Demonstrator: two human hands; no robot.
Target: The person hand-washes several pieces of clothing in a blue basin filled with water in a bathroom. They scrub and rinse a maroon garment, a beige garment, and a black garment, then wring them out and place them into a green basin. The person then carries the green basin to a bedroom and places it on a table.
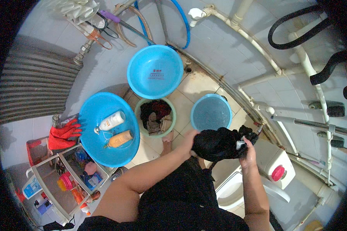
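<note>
Between my two hands I hold up a bunched black garment [214, 145], with a small white patch showing near its right end. My left hand [189, 142] grips its left end. At the other end my right hand [248, 153] is closed round the cloth. Just beyond the garment stands a blue basin [194, 104] with what looks like water in it. Left of that, a pale green basin [174, 122] holds dark red, black and greyish clothes [155, 117].
An empty-looking blue basin [155, 71] stands farther off. At left, a large blue basin [89, 134] holds a white bottle [112, 120] and an orange bottle [120, 139]. A toilet [228, 191] is near my right arm. Pipes [254, 42] run along the right wall; a shelf rack [61, 161] stands left.
</note>
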